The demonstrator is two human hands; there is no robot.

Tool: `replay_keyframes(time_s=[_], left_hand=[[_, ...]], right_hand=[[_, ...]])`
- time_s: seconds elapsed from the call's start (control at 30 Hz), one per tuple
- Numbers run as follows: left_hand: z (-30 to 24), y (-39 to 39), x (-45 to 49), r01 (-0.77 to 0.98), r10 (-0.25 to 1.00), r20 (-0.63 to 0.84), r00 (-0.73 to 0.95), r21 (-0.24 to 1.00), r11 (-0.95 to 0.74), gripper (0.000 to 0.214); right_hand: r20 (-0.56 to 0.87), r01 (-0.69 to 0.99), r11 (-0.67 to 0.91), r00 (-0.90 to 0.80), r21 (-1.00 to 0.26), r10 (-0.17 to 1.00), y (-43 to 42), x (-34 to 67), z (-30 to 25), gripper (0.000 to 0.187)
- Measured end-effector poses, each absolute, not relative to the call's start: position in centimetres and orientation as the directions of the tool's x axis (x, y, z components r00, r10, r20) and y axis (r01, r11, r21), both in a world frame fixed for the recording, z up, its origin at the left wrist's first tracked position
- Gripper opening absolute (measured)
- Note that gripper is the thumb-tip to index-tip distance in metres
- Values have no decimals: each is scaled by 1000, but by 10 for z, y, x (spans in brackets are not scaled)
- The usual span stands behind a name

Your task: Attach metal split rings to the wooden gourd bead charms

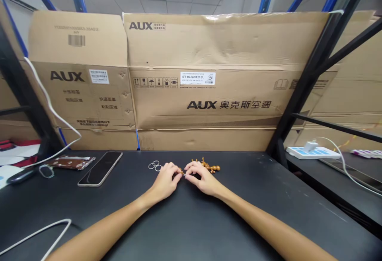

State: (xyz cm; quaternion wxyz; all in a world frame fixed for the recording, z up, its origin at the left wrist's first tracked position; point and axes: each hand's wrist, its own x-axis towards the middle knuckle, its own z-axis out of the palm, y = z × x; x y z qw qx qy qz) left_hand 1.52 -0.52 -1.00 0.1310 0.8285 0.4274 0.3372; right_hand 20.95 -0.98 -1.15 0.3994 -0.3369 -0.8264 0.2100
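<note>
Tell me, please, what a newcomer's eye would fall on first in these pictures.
Large cardboard boxes printed AUX fill the view behind the black table. At the table's middle, the left hand and right hand meet over a small piece, beside brown wooden beads. A phone lies further left.

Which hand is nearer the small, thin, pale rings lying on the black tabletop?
Left. The left hand sits just beside the small, thin, pale rings, to their right; the right hand lies farther right, beyond the left hand.
</note>
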Motion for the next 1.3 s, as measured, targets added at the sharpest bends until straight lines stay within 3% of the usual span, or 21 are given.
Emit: replay_keyframes(time_s=[0.33, 0.53, 0.8, 1.03, 1.3], left_hand=[[-1, -6, 15, 548, 821, 389, 419, 613, -570, 28], [-3, -5, 14, 518, 801, 398, 448, 615, -595, 32], [-2, -5, 13, 497, 805, 387, 449, 641, -585, 30], [-4, -5, 11, 441, 770, 410, 489, 645, -624, 31], [-2, -6, 11, 334, 756, 431, 493, 709, -622, 29]], right_hand=[[375, 206, 477, -389, -855, 841, 1, 208, -16, 38], [343, 134, 414, -366, -900, 865, 0, 204, -17, 38], [424, 247, 527, -369, -813, 827, -4, 204, -17, 18], [607, 448, 777, -488, -443, 627, -13, 202, -18, 26], [515, 494, 600, -312, -630, 798, -9, 199, -18, 12]])
